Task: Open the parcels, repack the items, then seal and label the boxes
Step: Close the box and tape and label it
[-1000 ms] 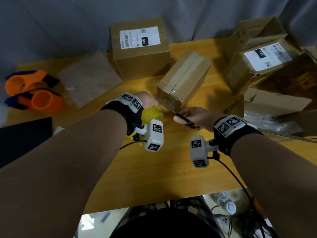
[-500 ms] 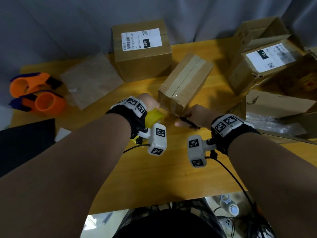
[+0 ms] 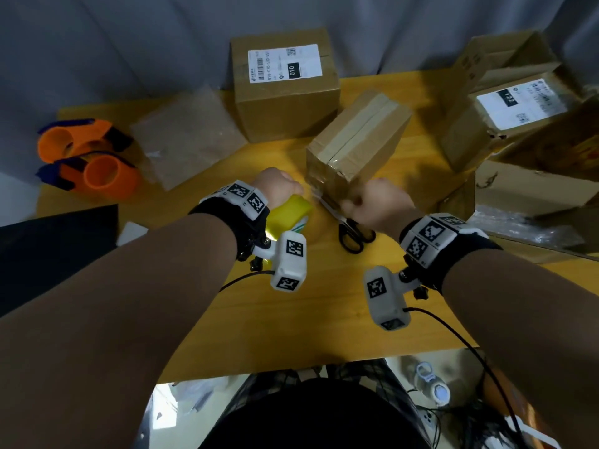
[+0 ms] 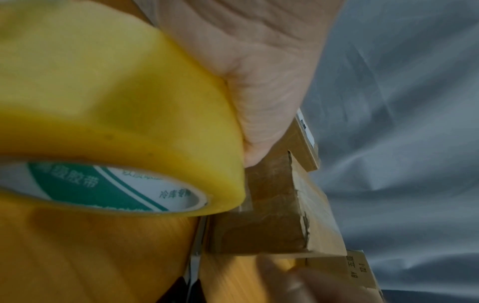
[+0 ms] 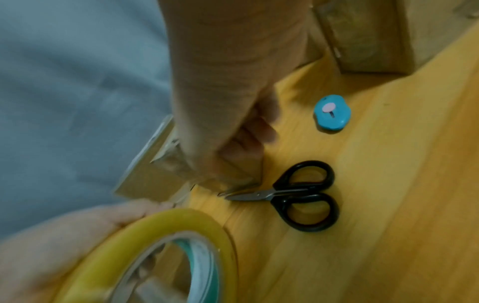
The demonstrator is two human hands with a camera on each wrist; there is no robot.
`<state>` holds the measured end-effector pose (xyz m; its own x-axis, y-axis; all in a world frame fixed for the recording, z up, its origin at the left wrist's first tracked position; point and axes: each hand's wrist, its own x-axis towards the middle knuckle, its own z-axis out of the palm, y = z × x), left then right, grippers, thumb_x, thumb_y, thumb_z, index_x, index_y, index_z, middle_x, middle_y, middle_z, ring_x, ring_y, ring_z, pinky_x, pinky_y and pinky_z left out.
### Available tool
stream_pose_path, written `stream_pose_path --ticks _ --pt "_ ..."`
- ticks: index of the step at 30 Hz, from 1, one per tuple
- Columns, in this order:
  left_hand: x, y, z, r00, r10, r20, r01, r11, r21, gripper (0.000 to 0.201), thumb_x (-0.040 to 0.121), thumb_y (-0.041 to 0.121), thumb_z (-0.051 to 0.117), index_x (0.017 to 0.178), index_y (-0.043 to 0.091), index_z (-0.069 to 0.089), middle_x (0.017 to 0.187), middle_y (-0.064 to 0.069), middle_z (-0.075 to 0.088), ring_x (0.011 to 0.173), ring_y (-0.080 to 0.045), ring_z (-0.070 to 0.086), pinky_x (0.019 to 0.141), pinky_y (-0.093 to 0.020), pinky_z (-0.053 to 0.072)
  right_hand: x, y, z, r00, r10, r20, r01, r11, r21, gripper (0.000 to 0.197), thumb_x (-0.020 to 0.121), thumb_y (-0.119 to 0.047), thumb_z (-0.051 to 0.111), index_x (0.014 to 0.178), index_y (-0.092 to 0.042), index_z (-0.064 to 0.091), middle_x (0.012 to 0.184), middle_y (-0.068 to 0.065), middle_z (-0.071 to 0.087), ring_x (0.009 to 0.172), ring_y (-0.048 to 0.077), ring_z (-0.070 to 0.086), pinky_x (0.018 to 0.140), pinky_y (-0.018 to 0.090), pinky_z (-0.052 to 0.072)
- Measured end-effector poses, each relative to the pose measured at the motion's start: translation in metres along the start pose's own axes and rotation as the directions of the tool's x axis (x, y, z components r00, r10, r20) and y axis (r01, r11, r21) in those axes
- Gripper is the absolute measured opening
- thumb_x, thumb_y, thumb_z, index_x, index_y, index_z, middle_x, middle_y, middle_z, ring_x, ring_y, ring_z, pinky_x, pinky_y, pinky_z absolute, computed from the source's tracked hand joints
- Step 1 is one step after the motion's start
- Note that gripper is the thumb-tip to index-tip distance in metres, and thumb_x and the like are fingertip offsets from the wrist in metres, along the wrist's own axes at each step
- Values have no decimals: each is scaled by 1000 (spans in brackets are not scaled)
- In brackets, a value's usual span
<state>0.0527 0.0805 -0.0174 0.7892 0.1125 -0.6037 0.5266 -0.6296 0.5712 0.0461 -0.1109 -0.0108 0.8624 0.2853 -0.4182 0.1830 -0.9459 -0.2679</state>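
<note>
A taped brown parcel (image 3: 356,147) lies at an angle in the middle of the wooden table (image 3: 291,319). My left hand (image 3: 277,187) grips a yellow tape roll (image 3: 288,215) just left of the parcel's near end. The roll (image 4: 103,123) fills the left wrist view, close to the taped end (image 4: 272,215). My right hand (image 3: 379,199) presses against that same end, its fingers (image 5: 233,155) blurred on the tape. Black-handled scissors (image 3: 355,234) lie loose on the table beside it, blades (image 5: 246,195) pointing at the parcel.
A labelled box (image 3: 285,85) stands behind the parcel. More boxes (image 3: 505,118) and flattened cardboard crowd the right side. Two orange tape dispensers (image 3: 87,157) and a padded mailer (image 3: 188,140) lie at the left. A small blue cutter (image 5: 332,112) rests right of my right hand.
My right hand held the scissors at the tape by the parcel's near end. It has since let them go onto the table and moved against the parcel. The left hand keeps the roll.
</note>
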Motion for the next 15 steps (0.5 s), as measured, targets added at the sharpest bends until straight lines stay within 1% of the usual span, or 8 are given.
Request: stream_pose_path --ticks 1,3,5,7,8,10,13,15 --pt "-2 -2 -1 1000 6 -8 -6 1000 -2 34 87 28 65 114 8 65 119 -8 62 111 -26 55 87 -28 42 -2 -6 -5 990 -53 -127 48 998 -45 37 96 -42 44 70 -17 48 61 0 45 60 20 45 53 28 35" --pt "-4 -8 -4 1000 21 -18 -21 1000 -22 35 86 31 66 115 11 65 119 -6 62 112 -24 55 93 -29 43 -2 -19 -13 896 -202 -396 171 979 -113 32 97 -43 44 80 -16 52 74 4 54 72 25 52 60 31 38" --pt "-4 -16 -5 999 43 -14 -44 998 -49 31 86 31 66 111 13 67 118 -5 64 112 -23 56 97 -32 44 10 -30 -19 819 -246 -518 208 969 -131 35 95 -43 48 106 -11 57 106 13 58 100 32 54 81 38 39" --pt "-6 -25 -8 998 56 -20 -58 995 -80 27 87 29 65 108 12 69 114 -6 66 109 -22 58 97 -34 45 29 -36 -17 887 -193 -419 148 979 -138 57 97 -47 42 139 -9 39 142 17 40 131 32 37 106 43 26" --pt "-7 -29 -9 998 62 -25 -65 992 -104 25 88 28 65 106 12 69 112 -6 67 107 -22 59 96 -34 45 37 -37 -13 924 -158 -348 108 981 -159 64 98 -48 38 148 -10 25 154 15 25 140 31 26 114 43 17" --pt "-7 -37 -11 997 67 -30 -70 985 -154 24 88 29 64 104 13 69 108 -5 67 103 -21 60 89 -34 48 52 -38 -1 956 -111 -271 45 970 -240 70 99 -48 32 152 -10 8 160 14 7 146 31 12 119 43 6" --pt "-9 -44 -15 997 59 -44 -66 980 -187 25 90 30 61 107 13 68 101 -2 65 90 -17 58 63 -26 44 63 -40 8 952 -114 -284 17 945 -325 70 100 -44 33 152 -6 5 158 19 8 145 36 11 119 48 8" --pt "-10 -46 -15 997 50 -53 -61 973 -224 25 90 31 60 107 14 68 104 -3 65 92 -19 59 66 -28 45 65 -45 9 950 -118 -288 4 930 -369 68 100 -39 37 150 -3 9 156 23 13 143 41 15 117 53 13"
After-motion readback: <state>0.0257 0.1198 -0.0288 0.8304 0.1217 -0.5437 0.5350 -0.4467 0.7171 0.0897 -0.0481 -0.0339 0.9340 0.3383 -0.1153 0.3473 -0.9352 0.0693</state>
